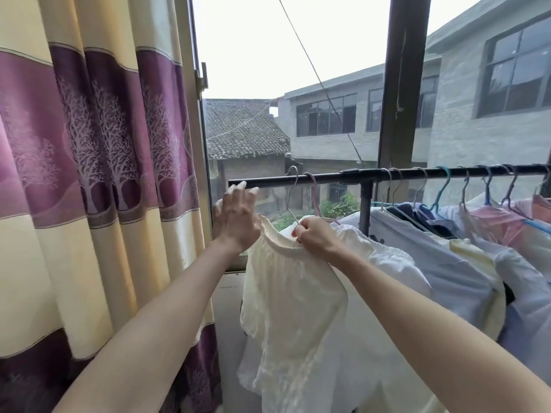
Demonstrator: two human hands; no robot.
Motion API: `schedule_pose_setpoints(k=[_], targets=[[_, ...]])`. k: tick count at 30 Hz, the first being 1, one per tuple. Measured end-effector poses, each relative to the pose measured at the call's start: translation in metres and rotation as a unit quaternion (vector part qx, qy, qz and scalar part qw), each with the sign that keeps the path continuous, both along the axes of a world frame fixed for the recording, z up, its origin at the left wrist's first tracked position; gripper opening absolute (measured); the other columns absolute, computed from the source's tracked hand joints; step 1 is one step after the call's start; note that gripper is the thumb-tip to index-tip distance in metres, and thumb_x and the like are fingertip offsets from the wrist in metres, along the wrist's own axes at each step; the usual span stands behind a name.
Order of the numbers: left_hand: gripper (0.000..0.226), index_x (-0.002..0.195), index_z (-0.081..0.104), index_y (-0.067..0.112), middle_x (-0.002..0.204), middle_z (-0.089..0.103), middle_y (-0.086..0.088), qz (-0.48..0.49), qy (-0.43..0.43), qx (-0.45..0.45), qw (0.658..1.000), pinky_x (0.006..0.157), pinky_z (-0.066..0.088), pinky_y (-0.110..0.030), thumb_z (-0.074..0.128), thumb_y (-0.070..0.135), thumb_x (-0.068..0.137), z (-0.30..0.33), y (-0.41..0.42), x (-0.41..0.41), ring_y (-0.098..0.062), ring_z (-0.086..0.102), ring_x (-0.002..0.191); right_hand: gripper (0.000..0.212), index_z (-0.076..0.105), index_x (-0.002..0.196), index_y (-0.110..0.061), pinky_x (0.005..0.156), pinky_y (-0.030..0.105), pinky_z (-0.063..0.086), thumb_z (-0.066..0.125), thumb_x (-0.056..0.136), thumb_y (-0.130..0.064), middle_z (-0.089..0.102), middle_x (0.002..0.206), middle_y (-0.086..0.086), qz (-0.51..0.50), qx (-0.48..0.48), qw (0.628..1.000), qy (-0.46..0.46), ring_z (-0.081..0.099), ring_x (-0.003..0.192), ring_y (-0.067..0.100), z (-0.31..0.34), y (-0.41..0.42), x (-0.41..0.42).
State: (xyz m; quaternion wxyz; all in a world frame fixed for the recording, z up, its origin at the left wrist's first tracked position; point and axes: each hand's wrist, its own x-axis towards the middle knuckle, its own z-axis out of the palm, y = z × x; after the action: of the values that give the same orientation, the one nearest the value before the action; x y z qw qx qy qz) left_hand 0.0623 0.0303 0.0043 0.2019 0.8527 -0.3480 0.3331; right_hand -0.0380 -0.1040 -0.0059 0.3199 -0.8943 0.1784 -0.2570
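A cream garment with a gathered elastic neckline hangs from a thin metal hanger hooked over the left end of a black clothes rail. My right hand pinches the garment's neckline where the hanger wire meets it. My left hand is raised just left of the garment with its fingers spread and straight, fingertips close to the rail's end, and it holds nothing. A pink hanger hooks over the rail right beside the metal one.
Several shirts on blue, pink and metal hangers crowd the rail to the right. A cream and purple curtain hangs at the left. A dark window post rises behind the rail, with buildings outside.
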Motion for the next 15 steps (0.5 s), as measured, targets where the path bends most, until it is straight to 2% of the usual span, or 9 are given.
schedule_pose_setpoints(k=[4, 7, 10, 13, 15], targets=[[0.066, 0.146, 0.015, 0.024, 0.153, 0.010, -0.006, 0.035, 0.051, 0.061, 0.996, 0.113, 0.007, -0.053, 0.050, 0.026, 0.090, 0.016, -0.006, 0.008, -0.028, 0.007, 0.142, 0.027, 0.065, 0.086, 0.009, 0.076, 0.039, 0.049, 0.046, 0.086, -0.010, 0.067, 0.090, 0.024, 0.002, -0.029, 0.999, 0.017, 0.062, 0.087, 0.035, -0.007, 0.002, 0.009], [0.066, 0.147, 0.012, 0.024, 0.154, 0.009, -0.005, 0.044, 0.058, 0.070, 0.995, 0.113, 0.005, -0.055, 0.047, 0.028, 0.091, 0.018, -0.010, 0.009, -0.029, 0.004, 0.142, 0.034, 0.065, 0.083, 0.006, 0.077, 0.036, 0.048, 0.043, 0.091, -0.018, 0.067, 0.089, 0.021, 0.010, -0.038, 0.999, 0.007, 0.062, 0.086, 0.033, -0.010, 0.003, 0.005], [0.066, 0.147, 0.012, 0.023, 0.153, 0.010, -0.006, 0.047, 0.056, 0.068, 0.995, 0.113, 0.007, -0.055, 0.048, 0.027, 0.091, 0.017, -0.012, 0.008, -0.030, 0.004, 0.142, 0.034, 0.055, 0.067, -0.005, 0.068, 0.034, 0.045, 0.041, 0.093, -0.023, 0.066, 0.080, 0.016, -0.049, -0.142, 0.987, -0.050, 0.061, 0.075, 0.030, -0.004, 0.001, -0.009], [0.066, 0.146, 0.014, 0.024, 0.152, 0.012, -0.006, 0.045, 0.044, 0.059, 0.996, 0.112, 0.009, -0.055, 0.049, 0.023, 0.090, 0.015, -0.012, 0.007, -0.029, 0.006, 0.141, 0.018, 0.056, 0.084, -0.004, 0.062, 0.032, 0.045, 0.042, 0.090, -0.011, 0.063, 0.085, 0.015, -0.128, -0.282, 0.943, -0.120, 0.059, 0.077, 0.030, 0.006, -0.005, -0.019], [0.067, 0.146, 0.014, 0.024, 0.151, 0.013, -0.006, 0.047, 0.037, 0.052, 0.997, 0.112, 0.011, -0.055, 0.050, 0.022, 0.089, 0.014, -0.012, 0.007, -0.029, 0.007, 0.141, 0.020, 0.054, 0.101, -0.002, 0.075, 0.036, 0.048, 0.044, 0.089, -0.013, 0.058, 0.102, 0.016, -0.189, -0.355, 0.913, -0.068, 0.055, 0.094, 0.031, 0.012, -0.012, -0.018]])
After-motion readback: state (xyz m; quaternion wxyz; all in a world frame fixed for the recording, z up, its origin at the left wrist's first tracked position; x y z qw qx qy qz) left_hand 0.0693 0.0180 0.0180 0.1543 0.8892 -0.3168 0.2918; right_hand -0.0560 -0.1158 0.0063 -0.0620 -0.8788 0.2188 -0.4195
